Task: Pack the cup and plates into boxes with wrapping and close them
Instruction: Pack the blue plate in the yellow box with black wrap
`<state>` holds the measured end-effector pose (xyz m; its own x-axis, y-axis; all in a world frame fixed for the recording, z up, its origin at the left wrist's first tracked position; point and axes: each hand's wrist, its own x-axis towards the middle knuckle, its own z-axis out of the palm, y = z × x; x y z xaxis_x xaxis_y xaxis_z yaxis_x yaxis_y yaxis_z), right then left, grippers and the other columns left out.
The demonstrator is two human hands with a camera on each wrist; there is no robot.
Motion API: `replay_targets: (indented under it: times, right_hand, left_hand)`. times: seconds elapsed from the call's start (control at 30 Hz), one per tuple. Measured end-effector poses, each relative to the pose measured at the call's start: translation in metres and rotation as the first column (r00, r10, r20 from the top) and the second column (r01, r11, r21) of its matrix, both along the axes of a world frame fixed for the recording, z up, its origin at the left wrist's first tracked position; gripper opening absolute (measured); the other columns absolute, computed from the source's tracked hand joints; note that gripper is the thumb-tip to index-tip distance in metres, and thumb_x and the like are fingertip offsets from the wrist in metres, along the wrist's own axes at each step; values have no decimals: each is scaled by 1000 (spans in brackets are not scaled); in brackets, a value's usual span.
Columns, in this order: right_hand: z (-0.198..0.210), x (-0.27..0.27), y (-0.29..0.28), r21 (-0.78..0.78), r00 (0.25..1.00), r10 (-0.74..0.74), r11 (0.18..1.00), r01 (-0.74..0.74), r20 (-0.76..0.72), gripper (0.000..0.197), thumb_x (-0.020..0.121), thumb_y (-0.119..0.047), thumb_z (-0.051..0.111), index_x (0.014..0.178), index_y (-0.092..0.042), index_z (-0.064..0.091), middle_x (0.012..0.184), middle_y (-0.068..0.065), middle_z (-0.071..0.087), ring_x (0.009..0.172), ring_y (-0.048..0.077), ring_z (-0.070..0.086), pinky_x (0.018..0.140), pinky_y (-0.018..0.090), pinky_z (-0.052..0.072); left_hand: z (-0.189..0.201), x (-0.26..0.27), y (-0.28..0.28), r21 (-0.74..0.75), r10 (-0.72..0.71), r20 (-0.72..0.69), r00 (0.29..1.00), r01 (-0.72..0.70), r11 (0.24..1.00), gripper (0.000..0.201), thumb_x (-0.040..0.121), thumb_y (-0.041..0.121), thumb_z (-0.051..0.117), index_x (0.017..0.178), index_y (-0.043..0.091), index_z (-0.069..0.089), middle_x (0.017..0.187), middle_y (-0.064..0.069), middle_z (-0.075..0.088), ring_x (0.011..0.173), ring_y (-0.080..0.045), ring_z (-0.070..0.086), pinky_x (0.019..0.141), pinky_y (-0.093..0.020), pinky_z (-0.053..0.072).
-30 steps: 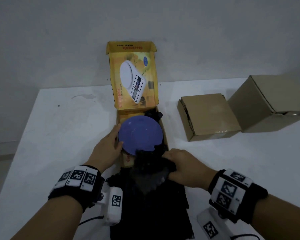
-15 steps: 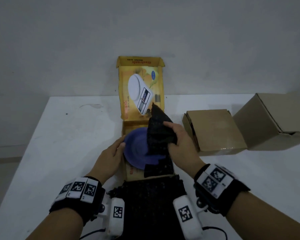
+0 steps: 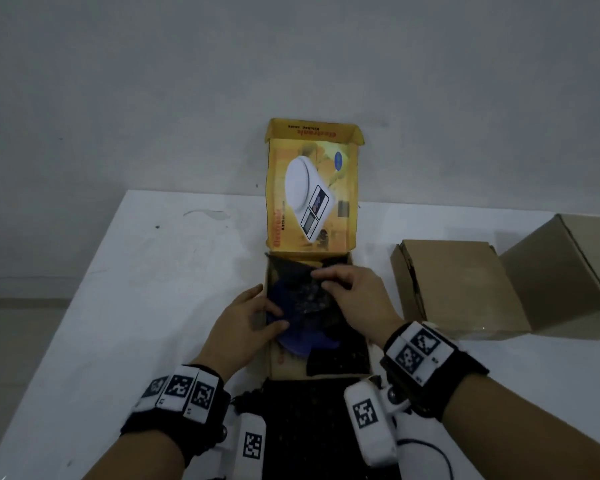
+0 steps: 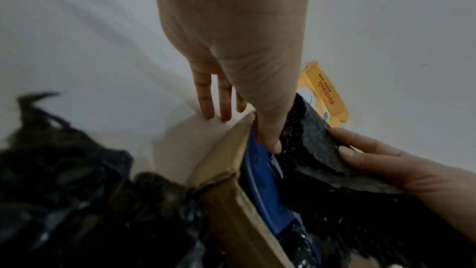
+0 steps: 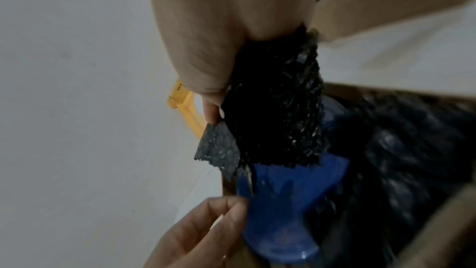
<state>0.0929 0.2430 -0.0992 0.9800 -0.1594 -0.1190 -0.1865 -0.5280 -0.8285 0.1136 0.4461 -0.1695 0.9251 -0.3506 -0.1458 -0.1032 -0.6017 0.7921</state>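
A yellow kitchen-scale box stands open on the table, its lid upright at the back. Inside lies a blue plate, its far half under black bubble wrap. My right hand pinches the wrap's edge low over the plate's far part. At the box's left wall is my left hand. Its thumb presses on the plate's left rim, and its fingers lie straight outside the box on the table.
Two closed brown cardboard boxes stand on the right of the white table. More black bubble wrap hangs from the box over the table's near edge between my wrists. A grey wall rises just behind the lid.
My right hand lifted the wrap from the near side, carried it over the plate towards the lid and brought it down low. My left hand stayed at the plate's left rim.
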Motion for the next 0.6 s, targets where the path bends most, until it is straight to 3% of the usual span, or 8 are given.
replay_targets:
  times: [0.03,0.1,0.17,0.27,0.37,0.47,0.53,0.6]
  right_hand:
    - [0,7,-3,7,999,-14,1000,14,31,29,86,-9,62,102,-32,68,100,-7,70,99,7,63,89,25,50]
    - [2,17,-5,58,999,13,998,-15,30,34,80,-6,69,103,-31,64,85,-9,70,86,3,64,80,18,50]
    - [2,23,-1,151,997,71,986,-65,-34,22,78,-8,73,91,-23,65,74,-9,66,72,0,61,72,15,47]
    - [-7,23,7,94,985,106,991,-93,-138,12,82,-19,72,77,-19,61,68,-8,60,66,6,56,64,17,40]
    - [-9,28,-2,-147,998,-54,988,55,13,10,89,-15,58,86,-16,50,77,-2,54,73,15,50,65,24,35]
    - [-6,41,-16,-289,948,-69,943,163,309,18,83,5,46,91,-11,51,92,12,57,74,29,53,64,37,44]
    - [-12,49,-19,-503,971,134,864,-16,200,28,81,9,46,103,-5,57,116,16,51,81,35,56,64,44,48]
    - [-22,50,-18,-655,935,355,705,-272,-6,35,82,7,46,114,-2,57,127,16,47,91,38,57,65,45,51]
  left_hand:
    - [-2,0,0,-15,21,-8,1000,-21,1000,18,75,44,74,87,39,62,142,2,45,137,-8,33,97,-29,42]
    - [-1,0,-3,-90,48,-41,998,-51,995,38,70,66,64,97,40,63,142,9,43,137,-7,33,100,-39,45]
    - [2,1,-6,-211,74,-113,991,-97,973,57,64,76,62,111,45,58,144,14,41,134,-7,38,103,-40,44]
    - [4,5,-9,-196,68,-99,993,-87,977,45,72,53,74,112,37,63,148,10,37,130,-9,44,100,-31,45]
    - [-4,9,-6,-127,61,-6,998,-62,990,25,78,32,75,94,13,73,145,4,42,131,-9,41,100,-29,43]
    - [-9,7,-3,-129,57,44,997,-51,990,15,73,17,78,72,14,63,132,6,50,126,-3,43,97,-26,43]
    - [-12,5,-4,-201,64,37,997,-56,978,20,69,17,74,72,22,55,127,11,49,129,-2,41,99,-33,45]
    - [-14,4,-5,-274,73,52,996,-56,960,22,65,27,64,83,29,52,130,11,48,135,-3,35,100,-41,46]
